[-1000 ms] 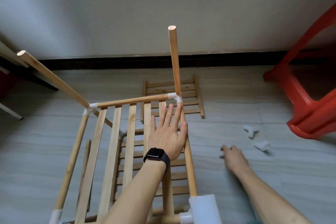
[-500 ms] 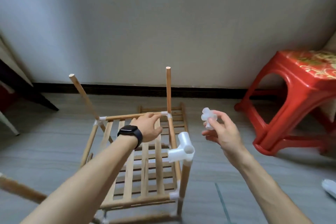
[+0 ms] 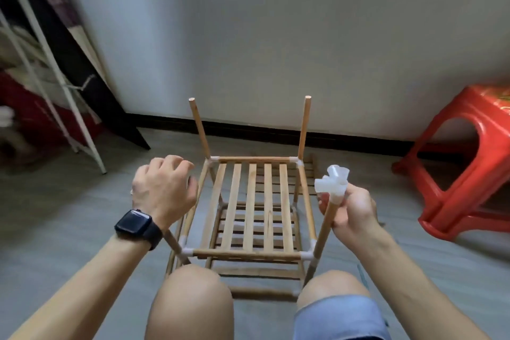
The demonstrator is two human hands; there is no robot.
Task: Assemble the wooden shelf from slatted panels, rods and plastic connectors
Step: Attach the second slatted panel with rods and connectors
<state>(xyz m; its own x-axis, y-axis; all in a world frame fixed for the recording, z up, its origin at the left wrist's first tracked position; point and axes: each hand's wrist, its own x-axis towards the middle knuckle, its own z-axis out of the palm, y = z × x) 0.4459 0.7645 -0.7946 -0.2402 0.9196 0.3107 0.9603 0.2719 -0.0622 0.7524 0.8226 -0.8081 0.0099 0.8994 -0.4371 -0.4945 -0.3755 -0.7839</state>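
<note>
Right hand [image 3: 350,212] closes round a rod [image 3: 324,226]; a connector [image 3: 332,179] caps it just above the grip. Left hand [image 3: 164,188] curled, contents hidden. Shelf [image 3: 249,201] stands between them. Rod likely light, stiff; hold close under the slick plastic.

This is a room in a home, with a grey tiled floor [image 3: 69,215], a plain wall [image 3: 276,36] with dark skirting board [image 3: 345,138], a red plastic stool [image 3: 469,168] and a white metal rack [image 3: 55,85].
</note>
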